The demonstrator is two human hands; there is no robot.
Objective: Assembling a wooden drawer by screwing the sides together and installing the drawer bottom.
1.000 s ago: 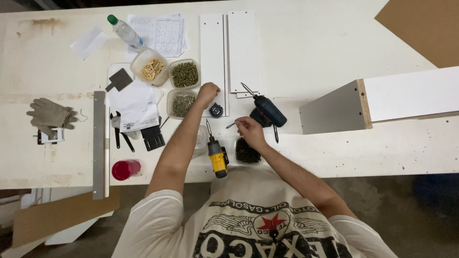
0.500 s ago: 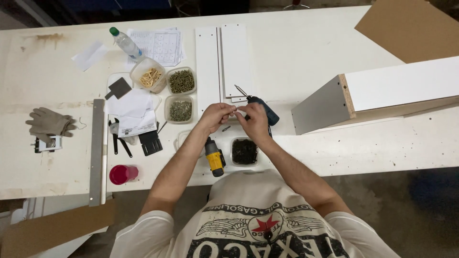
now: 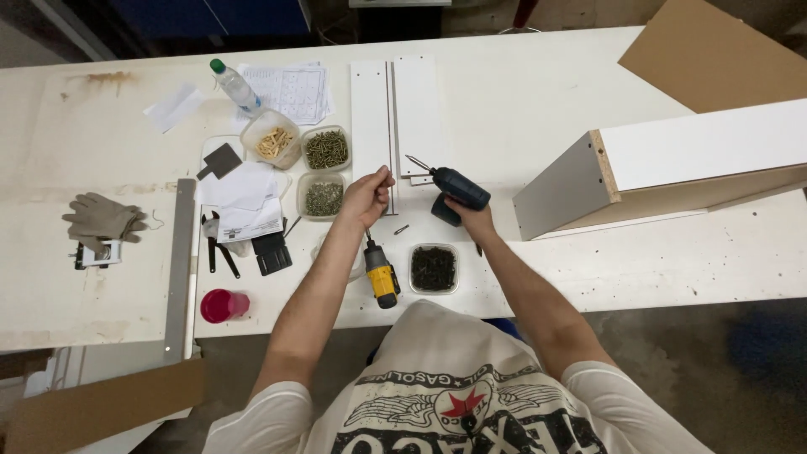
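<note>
The blue drill [image 3: 454, 192] lies low over the middle of the white desk [image 3: 538, 109], its bit aimed up and left at the foot of two white panels [image 3: 395, 118] that lie side by side.

At the far left of the desk sits a pair of grey work gloves [image 3: 102, 218]. Next comes a long metal ruler [image 3: 179, 269] with a red cup [image 3: 220, 305] at its lower end. Loose papers [image 3: 244, 197] and black hand tools [image 3: 218, 244] are beside it, and a clear bottle with a green cap [image 3: 234, 84] lies farther back. Three clear tubs follow: one of pale wooden dowels [image 3: 271, 140] and two of greenish screws [image 3: 326, 150], the second just nearer the person [image 3: 323, 198].

The left hand [image 3: 367, 196] is bunched over the lower edge of the left panel, fingers pinched together; whatever small piece they pinch is too small to make out. Below it a yellow and black drill [image 3: 381, 275] lies at the desk edge, and a single screw [image 3: 402, 229] lies loose between the hands. A tub of dark screws [image 3: 434, 268] sits just right of the yellow drill.

The right hand [image 3: 475, 220] is wrapped around the blue drill's grip. Well to the right, a white cabinet box [image 3: 672, 168] lies on its side, with a cardboard sheet [image 3: 714, 50] at the far corner.
</note>
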